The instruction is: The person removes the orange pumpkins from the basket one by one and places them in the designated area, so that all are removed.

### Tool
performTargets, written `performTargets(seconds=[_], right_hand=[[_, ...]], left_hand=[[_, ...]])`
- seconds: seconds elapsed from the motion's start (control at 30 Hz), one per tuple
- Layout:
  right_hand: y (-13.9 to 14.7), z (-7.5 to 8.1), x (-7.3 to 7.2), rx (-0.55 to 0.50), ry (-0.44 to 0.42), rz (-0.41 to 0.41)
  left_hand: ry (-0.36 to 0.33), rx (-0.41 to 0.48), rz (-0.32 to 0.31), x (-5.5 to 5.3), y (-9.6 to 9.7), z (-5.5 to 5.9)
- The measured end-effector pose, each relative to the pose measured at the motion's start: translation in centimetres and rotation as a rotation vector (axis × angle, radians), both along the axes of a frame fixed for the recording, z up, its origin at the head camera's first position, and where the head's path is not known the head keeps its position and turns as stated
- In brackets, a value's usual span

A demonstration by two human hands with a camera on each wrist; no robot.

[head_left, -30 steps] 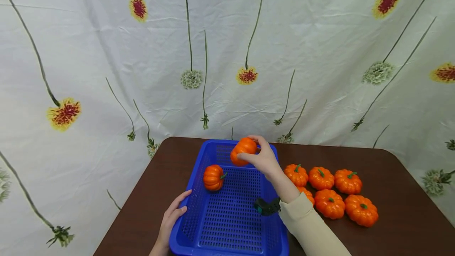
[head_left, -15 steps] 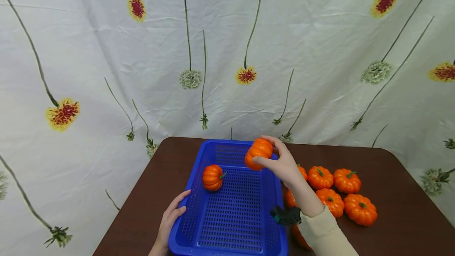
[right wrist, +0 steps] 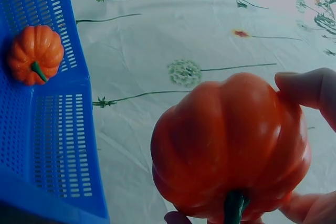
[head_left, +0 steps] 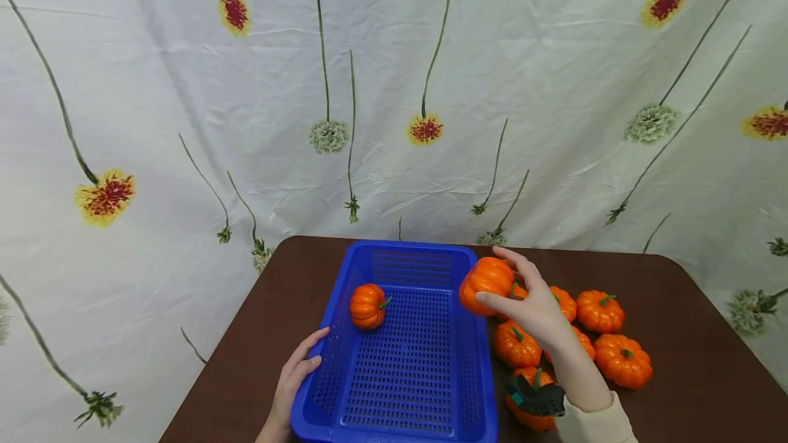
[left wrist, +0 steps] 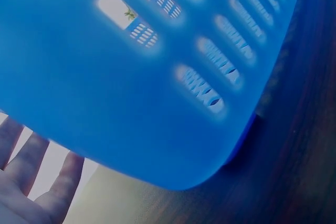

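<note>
My right hand [head_left: 538, 310] grips a small orange toy pumpkin [head_left: 486, 286] between thumb and fingers, held up over the right rim of a blue plastic basket [head_left: 397, 388]. Up close in the right wrist view, the held pumpkin [right wrist: 231, 145] shows its dark green stem pointing down. Another pumpkin [head_left: 367, 306] lies on its side inside the basket, toward the left wall. Against the basket's left rim rests my left hand [head_left: 292, 381], its fingers fairly straight. The left wrist view shows those fingers [left wrist: 63, 182] spread along the edge of the blue wall [left wrist: 105, 108].
To the basket's right, several more pumpkins [head_left: 624, 361] stand grouped on the dark brown table [head_left: 695, 388], some partly hidden by my right hand and forearm. A white cloth with printed flowers [head_left: 382, 74] hangs behind the table. My right wrist carries a black band [head_left: 535, 398].
My right hand has moved right with the pumpkin, from above the basket's far end to above its right rim. The left hand, the basket and the pumpkin inside stay put.
</note>
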State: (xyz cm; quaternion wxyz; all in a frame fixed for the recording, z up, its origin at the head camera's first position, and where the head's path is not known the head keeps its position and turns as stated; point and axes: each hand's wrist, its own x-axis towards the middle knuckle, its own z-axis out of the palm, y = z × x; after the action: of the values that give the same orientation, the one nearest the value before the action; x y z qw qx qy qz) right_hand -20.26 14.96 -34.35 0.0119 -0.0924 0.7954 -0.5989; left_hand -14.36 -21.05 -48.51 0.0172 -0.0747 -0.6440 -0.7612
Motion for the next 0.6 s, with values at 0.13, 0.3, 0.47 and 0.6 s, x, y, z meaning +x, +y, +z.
performTargets(seconds=[0.13,0.3,0.47,0.6], right_hand=[[1.2,-0.6,0.8,-0.009,-0.008,-0.041],[2.7,-1.5,1.6,-0.088,-0.051,-0.096],[4.4,-2.3,2.2,-0.108,-0.06,-0.153],[5.7,-3.0,2.8,-0.089,-0.024,-0.21]], left_hand=[[-0.006,-0.001,0.004,0.0,0.0,0.0],[-0.026,-0.001,0.017,0.0,0.0,0.0],[-0.042,-0.008,0.022,0.0,0.0,0.1],[-0.047,-0.002,0.024,0.0,0.1,0.1]])
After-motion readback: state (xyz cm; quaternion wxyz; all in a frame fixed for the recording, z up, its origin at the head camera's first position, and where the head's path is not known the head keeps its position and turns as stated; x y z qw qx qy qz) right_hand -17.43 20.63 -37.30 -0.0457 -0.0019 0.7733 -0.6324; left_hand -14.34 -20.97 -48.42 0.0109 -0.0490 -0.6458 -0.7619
